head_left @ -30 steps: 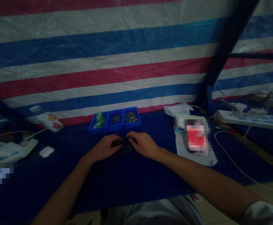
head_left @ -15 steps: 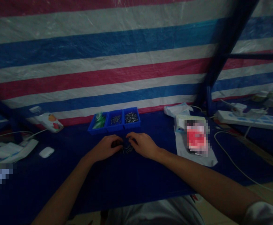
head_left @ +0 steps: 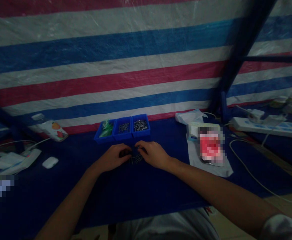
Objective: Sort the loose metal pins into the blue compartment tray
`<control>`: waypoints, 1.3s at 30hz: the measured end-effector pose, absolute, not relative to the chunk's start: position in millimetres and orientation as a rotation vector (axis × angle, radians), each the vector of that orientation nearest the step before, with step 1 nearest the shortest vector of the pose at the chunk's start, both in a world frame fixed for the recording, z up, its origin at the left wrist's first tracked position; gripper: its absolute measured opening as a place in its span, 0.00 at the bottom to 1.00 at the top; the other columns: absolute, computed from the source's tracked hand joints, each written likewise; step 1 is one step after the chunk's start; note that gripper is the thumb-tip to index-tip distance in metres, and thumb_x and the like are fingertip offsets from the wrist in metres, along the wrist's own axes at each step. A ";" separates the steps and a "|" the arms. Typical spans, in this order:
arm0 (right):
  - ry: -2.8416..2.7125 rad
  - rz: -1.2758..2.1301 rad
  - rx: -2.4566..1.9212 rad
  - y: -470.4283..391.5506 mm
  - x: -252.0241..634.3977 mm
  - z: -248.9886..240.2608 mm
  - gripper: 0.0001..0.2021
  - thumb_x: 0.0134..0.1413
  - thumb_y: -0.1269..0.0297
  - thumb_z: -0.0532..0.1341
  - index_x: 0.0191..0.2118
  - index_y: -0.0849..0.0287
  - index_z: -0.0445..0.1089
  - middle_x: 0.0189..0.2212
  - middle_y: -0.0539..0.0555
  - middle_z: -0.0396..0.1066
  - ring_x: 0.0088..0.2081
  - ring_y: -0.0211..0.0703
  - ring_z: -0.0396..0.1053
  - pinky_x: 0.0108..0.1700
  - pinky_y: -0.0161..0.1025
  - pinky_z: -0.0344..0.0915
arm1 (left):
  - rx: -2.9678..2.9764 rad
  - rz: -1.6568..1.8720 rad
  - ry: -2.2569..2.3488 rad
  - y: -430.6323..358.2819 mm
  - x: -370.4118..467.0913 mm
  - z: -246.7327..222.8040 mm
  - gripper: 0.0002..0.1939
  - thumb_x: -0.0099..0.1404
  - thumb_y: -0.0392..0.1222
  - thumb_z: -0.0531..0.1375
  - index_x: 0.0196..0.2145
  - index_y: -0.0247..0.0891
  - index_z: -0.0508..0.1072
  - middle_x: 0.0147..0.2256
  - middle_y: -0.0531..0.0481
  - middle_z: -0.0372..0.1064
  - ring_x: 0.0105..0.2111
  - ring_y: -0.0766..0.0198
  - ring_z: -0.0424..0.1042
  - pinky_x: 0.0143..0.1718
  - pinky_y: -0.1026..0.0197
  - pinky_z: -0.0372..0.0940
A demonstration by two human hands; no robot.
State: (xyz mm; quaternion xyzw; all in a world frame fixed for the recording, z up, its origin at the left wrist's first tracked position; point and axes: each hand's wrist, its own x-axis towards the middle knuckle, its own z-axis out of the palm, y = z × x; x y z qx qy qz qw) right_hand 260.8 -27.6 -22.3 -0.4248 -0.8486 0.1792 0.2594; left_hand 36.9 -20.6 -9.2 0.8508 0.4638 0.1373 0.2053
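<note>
Both of our hands keep a narrow, curled grip over the same spot; our left hand (head_left: 112, 157) and our right hand (head_left: 153, 154) sit knuckles up with fingertips turned inward toward a small heap of thin metal pins (head_left: 135, 159) on the dark blue surface (head_left: 140, 190); the light is too dim to tell whether either grip actually pinches a pin or only touches the heap; over the last second almost nothing shifts, the hands hold the same places, the heap lies between the fingertips as before, and only the view itself drifts a touch; we judge from this stillness that the work is fine fingertip handling at the heap rather than any carrying move; just beyond the hands stand three joined blue bins (head_left: 122, 128), the left with something green, the middle and right with more metal pins, all unchanged; off to the left lie a white mouse (head_left: 50, 162) and a printed pouch (head_left: 51, 129), to the right a white cloth (head_left: 208, 163) and a power strip (head_left: 268, 128), well apart from the hands; behind everything hangs a striped tarp (head_left: 110, 66).
</note>
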 end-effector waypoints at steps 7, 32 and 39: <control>-2.310 0.473 -1.121 -27.4 261.1 -22.5 0.16 0.63 0.66 0.51 0.53 0.52 0.68 0.45 0.52 0.75 0.42 0.44 0.74 0.44 0.38 0.65 | 2.365 0.384 1.294 -22.3 38.2 -6.8 0.08 0.64 0.42 0.59 0.40 0.40 0.74 0.34 0.50 0.72 0.31 0.62 0.70 0.33 0.61 0.63; -1.372 1.464 -1.089 -2.5 244.9 -2.4 0.15 0.58 0.56 0.58 0.25 0.59 0.65 0.17 0.47 0.67 0.16 0.30 0.59 0.20 0.31 0.53 | 2.357 0.460 1.344 -19.6 29.4 -5.6 0.10 0.64 0.43 0.60 0.41 0.38 0.74 0.34 0.50 0.72 0.31 0.63 0.70 0.32 0.61 0.64; -1.350 1.516 -1.148 31.0 202.5 15.9 0.14 0.61 0.54 0.56 0.30 0.59 0.66 0.21 0.49 0.69 0.15 0.30 0.58 0.18 0.32 0.49 | 2.353 0.490 1.380 -16.7 22.6 -3.1 0.10 0.65 0.43 0.59 0.41 0.38 0.75 0.32 0.51 0.72 0.30 0.63 0.69 0.31 0.61 0.63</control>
